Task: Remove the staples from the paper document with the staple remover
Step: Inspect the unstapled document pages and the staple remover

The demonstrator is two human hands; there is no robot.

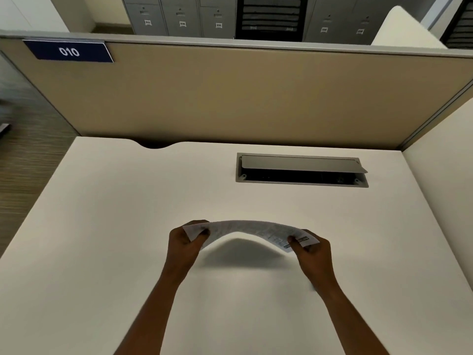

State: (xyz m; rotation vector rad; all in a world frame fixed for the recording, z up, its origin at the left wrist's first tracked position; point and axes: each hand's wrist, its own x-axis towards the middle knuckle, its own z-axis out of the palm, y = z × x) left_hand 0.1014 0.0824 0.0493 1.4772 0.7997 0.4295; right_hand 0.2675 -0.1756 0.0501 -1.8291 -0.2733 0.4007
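Hands left (pixel 185 240) and right (pixel 311 248) pinching paper document (pixel 245 230) ends, arched between, above desk (pixel 102 226)

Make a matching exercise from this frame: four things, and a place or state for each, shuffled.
Things:
1. paper
2. hatch lid
3. sign
4. left hand

Places or states:
A. on the partition, top left
B. bowed upward above the desk
C. tilted open over a dark slot
D. pinches the paper's left end

Pairs: 1-B, 2-C, 3-A, 4-D
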